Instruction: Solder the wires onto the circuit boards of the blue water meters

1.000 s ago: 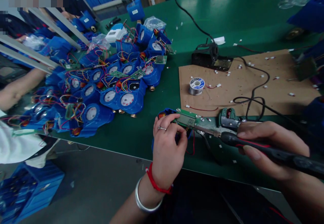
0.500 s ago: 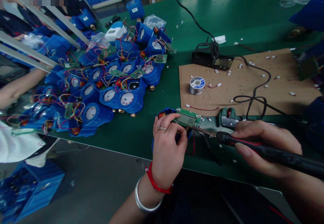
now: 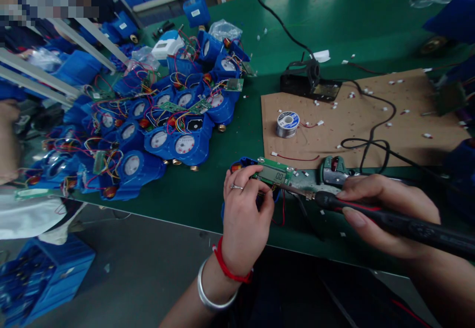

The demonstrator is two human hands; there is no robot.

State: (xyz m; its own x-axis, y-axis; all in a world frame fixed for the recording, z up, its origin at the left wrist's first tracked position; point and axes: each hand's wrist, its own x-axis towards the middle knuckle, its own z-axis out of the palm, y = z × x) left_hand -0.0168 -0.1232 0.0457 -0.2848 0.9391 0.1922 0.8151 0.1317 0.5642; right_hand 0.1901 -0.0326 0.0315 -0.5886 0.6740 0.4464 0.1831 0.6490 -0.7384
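Observation:
A green circuit board (image 3: pixel 272 173) with a small LCD display is tilted up over a blue meter housing (image 3: pixel 243 162), which my hand mostly covers. My left hand (image 3: pixel 247 214) is closed on the board's left side, fingers bent over its edge. In my right hand (image 3: pixel 389 214) is a black soldering iron (image 3: pixel 374 215), held like a pen. Its tip meets the lower edge of the board, near thin wires; the exact contact point is too small to make out. Just beyond the iron lies a green-headed tool (image 3: pixel 331 170).
Many blue water meters (image 3: pixel 185 145) with loose wires crowd the bench's left side. A solder spool (image 3: pixel 287 126) and an iron stand (image 3: pixel 311 83) rest on cardboard (image 3: pixel 408 140), among scattered small white connectors. A black cable (image 3: pixel 371 142) loops across it. A co-worker's arm (image 3: pixel 8 140) shows at far left.
My hands, the board and the iron keep nearly the same position. The co-worker's arm at far left has drawn back toward the left edge. The whole view has shifted slightly.

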